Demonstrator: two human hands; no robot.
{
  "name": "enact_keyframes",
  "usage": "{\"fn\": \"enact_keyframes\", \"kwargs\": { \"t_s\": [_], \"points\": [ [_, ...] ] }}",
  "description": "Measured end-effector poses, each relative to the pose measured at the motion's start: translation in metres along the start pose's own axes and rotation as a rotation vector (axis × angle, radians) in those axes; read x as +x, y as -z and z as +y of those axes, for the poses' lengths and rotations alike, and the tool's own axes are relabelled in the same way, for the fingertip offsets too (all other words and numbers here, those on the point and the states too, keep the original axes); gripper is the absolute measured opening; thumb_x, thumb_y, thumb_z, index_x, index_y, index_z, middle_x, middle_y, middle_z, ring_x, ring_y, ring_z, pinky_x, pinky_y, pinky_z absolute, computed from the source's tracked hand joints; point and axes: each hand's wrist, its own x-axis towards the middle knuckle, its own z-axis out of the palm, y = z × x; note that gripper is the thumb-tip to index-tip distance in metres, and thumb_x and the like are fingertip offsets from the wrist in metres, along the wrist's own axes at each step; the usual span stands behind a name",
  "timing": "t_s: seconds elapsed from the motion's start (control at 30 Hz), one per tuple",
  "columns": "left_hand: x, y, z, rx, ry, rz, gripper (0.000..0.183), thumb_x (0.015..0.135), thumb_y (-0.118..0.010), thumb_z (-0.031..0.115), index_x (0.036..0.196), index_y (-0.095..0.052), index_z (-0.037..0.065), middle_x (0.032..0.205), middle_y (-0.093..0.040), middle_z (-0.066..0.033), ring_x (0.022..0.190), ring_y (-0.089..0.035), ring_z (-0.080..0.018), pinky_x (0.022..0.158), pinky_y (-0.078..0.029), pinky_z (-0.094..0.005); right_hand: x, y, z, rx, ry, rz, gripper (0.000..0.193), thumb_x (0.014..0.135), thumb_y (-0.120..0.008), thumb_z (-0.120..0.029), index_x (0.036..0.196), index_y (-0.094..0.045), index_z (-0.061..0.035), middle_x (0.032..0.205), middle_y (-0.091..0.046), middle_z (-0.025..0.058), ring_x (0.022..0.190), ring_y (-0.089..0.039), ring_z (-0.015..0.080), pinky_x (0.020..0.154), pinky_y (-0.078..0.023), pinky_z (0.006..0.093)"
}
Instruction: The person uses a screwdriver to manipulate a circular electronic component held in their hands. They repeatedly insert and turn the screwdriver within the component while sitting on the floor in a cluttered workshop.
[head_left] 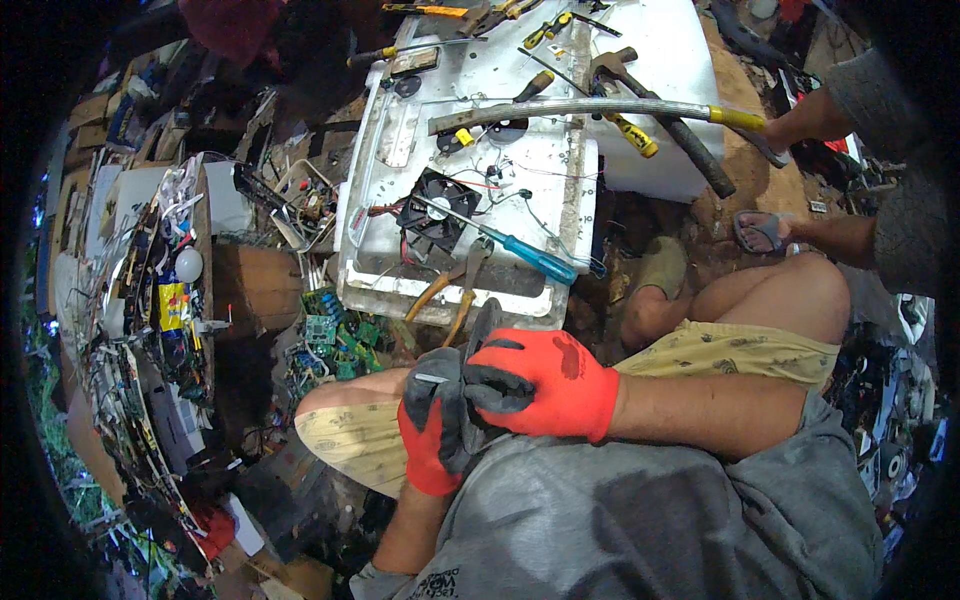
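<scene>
Both hands wear red gloves with grey palms and meet in front of my lap. My left hand (435, 425) and my right hand (545, 382) are closed around a dark grey flat piece (487, 318); its upper end sticks out above the fingers, and its kind is hidden. A thin pale edge shows at the left fingers, too small to name. Just beyond lie pincers with orange handles (464, 305) on a white panel (375, 275). Past them are a blue-handled screwdriver (537, 260) and a black square fan (432, 222) with wires.
A hammer (680, 145), a long metal-sheathed rod (600, 106) and yellow-handled screwdrivers lie across the panel's far side. Green circuit boards (335, 335) are heaped left of it. Scrap fills a long container (165, 330) farther left. Another person's sandalled foot (765, 232) is at right.
</scene>
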Motion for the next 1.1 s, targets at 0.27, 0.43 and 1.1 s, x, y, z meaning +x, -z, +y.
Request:
{"fn": "enact_keyframes", "kwargs": {
  "t_s": [0.27, 0.43, 1.1],
  "points": [
    [-0.034, -0.01, -0.02, 0.019, 0.152, -0.02, 0.077, 0.08, -0.073, 0.027, 0.146, -0.038, 0.01, 0.137, -0.048, -0.0227, 0.12, -0.05, -0.0441, 0.099, -0.041, -0.0547, 0.0, -0.001, 0.0, -0.066, 0.051, -0.027, 0.032, 0.078, -0.071, -0.022, 0.106, -0.061, -0.0092, 0.097, -0.061, 0.0121, 0.088, -0.064, 0.0345, 0.072, -0.053, 0.0427],
    [-0.026, -0.01, -0.02, -0.457, 0.378, -0.011, 0.057, 0.088, -0.067, 0.026, 0.136, -0.043, 0.006, 0.127, -0.054, -0.0196, 0.113, -0.054, -0.0361, 0.095, -0.044, -0.0472, 0.0, -0.003, -0.001, -0.086, 0.073, -0.041, 0.031, 0.078, -0.07, -0.023, 0.105, -0.061, -0.0094, 0.096, -0.06, 0.0119, 0.086, -0.063, 0.0342, 0.071, -0.052, 0.0433],
    [-0.013, -0.013, 0.015, -0.743, 1.079, 0.177, 0.07, 0.084, -0.069, 0.022, 0.145, -0.041, 0.007, 0.125, -0.057, -0.0177, 0.109, -0.057, -0.0359, 0.091, -0.045, -0.0451, 0.001, -0.008, -0.006, 0.407, -0.437, 0.112, 0.027, 0.081, -0.071, -0.012, 0.103, -0.061, -0.0018, 0.092, -0.067, 0.0116, 0.084, -0.064, 0.0186, 0.076, -0.052, 0.0335]
  ]
}}
